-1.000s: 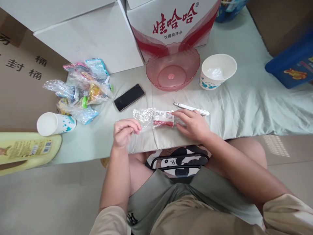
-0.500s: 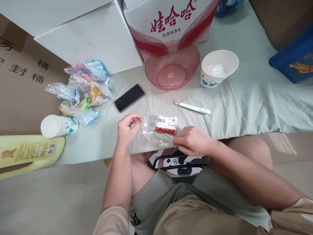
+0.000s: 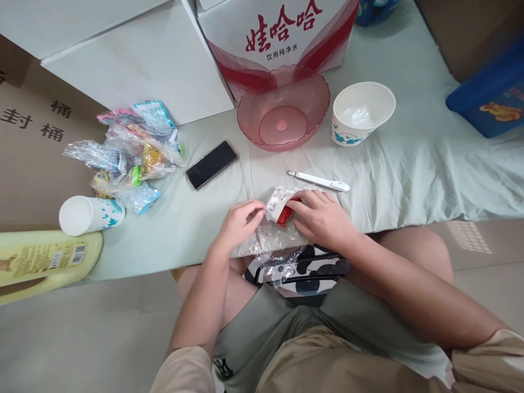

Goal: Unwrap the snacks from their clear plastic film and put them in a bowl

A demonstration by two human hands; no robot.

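Note:
At the near edge of the cloth-covered table [image 3: 409, 164] both my hands work on a clear plastic snack packet [image 3: 273, 240] with a red and white label [image 3: 280, 206]. My left hand [image 3: 235, 226] pinches the packet's top beside the label. My right hand [image 3: 323, 218] grips the labelled end from the right. The loose clear film hangs over the table edge toward my lap. A white pen-like tool [image 3: 319, 181] lies just beyond my right hand.
A pink ribbed bowl [image 3: 284, 106] and a white paper cup [image 3: 361, 112] stand at the back. A black phone [image 3: 212, 164], a pile of wrapped snacks [image 3: 131, 153] and a tipped paper cup [image 3: 88, 214] lie left. Boxes [image 3: 278, 33] line the back; a yellow bottle [image 3: 45, 259] is far left.
My hands have come together over the packet. It has turned from lying flat across the table to standing folded, its film now trailing off the edge. The view shifted slightly.

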